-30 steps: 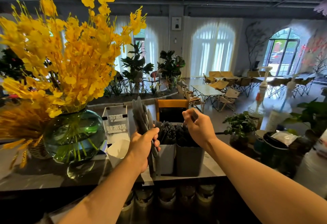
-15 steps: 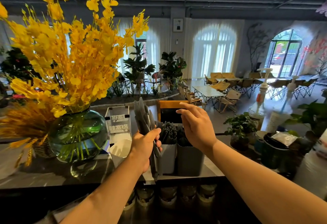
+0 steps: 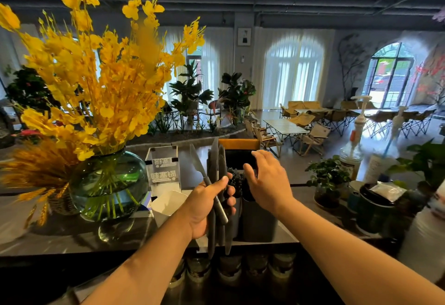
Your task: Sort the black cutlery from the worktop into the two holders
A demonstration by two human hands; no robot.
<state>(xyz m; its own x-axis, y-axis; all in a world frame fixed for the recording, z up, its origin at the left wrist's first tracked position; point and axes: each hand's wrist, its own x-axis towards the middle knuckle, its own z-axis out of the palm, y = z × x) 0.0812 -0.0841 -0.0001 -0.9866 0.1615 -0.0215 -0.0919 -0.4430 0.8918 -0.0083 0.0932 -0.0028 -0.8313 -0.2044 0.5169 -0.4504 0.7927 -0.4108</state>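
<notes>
Head view, left hand (image 3: 204, 206) gripping black cutlery (image 3: 215, 160) — fingers (image 3: 230, 201) curled round it, right hand (image 3: 269, 182) fingers (image 3: 263, 155) spread above holders (image 3: 258, 222)

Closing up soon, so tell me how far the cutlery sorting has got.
Done: black handles already stand in the pale holder; the dark holder has its top hidden by the right hand, which hovers empty. In hand: the left hand grips a bundle of black knives, blades up. Left: that bundle to be slotted in.

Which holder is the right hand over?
The dark holder, the right one: the right hand hangs above its mouth. The left holder is mostly hidden behind the left hand gripping cutlery.
</notes>
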